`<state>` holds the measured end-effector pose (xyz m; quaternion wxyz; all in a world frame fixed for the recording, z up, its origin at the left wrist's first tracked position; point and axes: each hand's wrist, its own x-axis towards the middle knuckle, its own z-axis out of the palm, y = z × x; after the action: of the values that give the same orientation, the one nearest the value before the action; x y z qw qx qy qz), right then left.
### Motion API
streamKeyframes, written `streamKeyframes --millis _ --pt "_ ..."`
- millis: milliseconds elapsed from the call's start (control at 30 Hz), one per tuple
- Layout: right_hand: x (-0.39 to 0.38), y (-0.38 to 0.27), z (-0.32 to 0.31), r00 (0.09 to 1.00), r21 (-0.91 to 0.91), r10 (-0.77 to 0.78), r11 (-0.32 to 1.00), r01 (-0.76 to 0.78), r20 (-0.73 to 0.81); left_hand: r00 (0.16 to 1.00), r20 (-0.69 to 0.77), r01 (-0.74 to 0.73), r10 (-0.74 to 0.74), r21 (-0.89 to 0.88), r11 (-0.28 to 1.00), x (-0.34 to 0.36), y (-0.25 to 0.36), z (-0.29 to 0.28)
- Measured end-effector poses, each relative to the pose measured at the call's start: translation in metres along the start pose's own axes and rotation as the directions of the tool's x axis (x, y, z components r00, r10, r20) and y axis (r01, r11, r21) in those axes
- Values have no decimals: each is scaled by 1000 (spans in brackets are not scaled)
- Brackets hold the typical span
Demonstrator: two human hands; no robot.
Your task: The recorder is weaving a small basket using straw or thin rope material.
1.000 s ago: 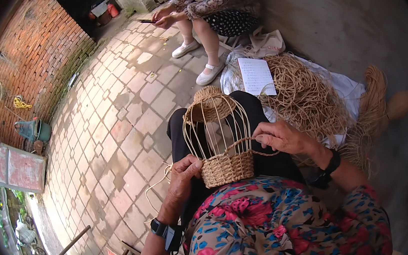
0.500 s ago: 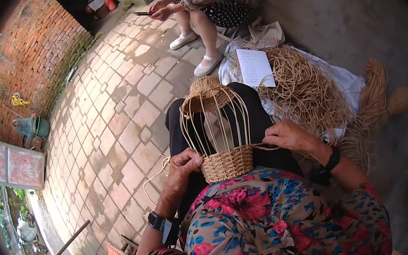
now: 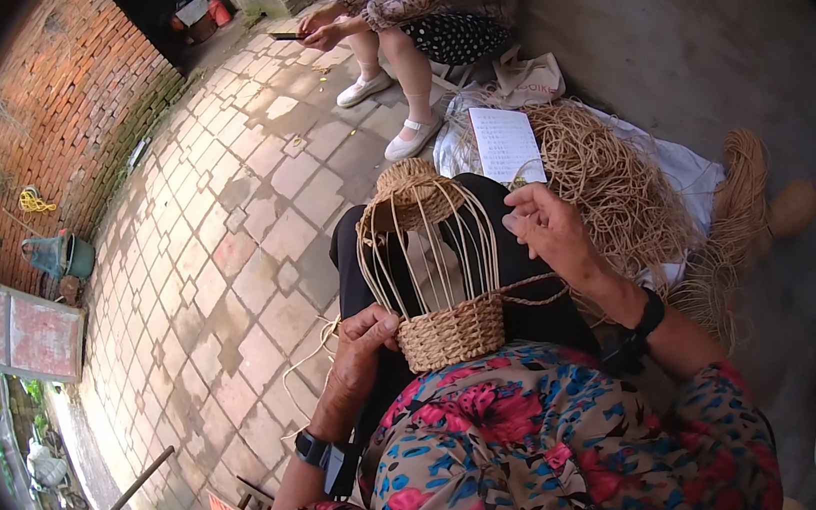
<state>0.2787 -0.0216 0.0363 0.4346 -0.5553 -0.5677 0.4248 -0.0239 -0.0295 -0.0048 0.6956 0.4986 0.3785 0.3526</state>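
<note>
On my lap rests a half-woven basket (image 3: 452, 333), its lower band tightly woven. Bare upright ribs (image 3: 429, 263) curve up from it to a woven cap-like part (image 3: 409, 190). My left hand (image 3: 365, 338) grips the band's left edge between thumb and fingers. From the band's right side a twisted cord (image 3: 532, 283) loops out over my dark trousers. My right hand (image 3: 551, 229) is raised above this cord, apart from the basket, with its fingers loosely bent and nothing visible in them. Loose pale strands (image 3: 308, 362) trail beside my left wrist.
A tangled heap of brown cord (image 3: 610, 171) lies on white sheeting at the right, with a written sheet of paper (image 3: 506, 143) on it. Beyond sits another person (image 3: 431, 11) holding a phone. Paving, a brick wall (image 3: 69, 102) and a bucket (image 3: 79, 257) are at left.
My right hand has let go of the cord and moved up, away from the basket; the cord now hangs in a loop. My left hand keeps its grip on the basket.
</note>
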Motion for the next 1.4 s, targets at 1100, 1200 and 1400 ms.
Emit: streamKeyframes --millis 1100,1200,1400 --pt "59 3 56 989 -570 -145 814 109 -18 965 155 -261 213 668 697 51 31 33" --pt "41 -5 36 939 -622 -282 705 340 195 975 140 -224 175 637 738 51 32 29" --pt "25 -11 25 738 -613 -370 411 675 565 977 191 -196 94 637 745 56 34 38"
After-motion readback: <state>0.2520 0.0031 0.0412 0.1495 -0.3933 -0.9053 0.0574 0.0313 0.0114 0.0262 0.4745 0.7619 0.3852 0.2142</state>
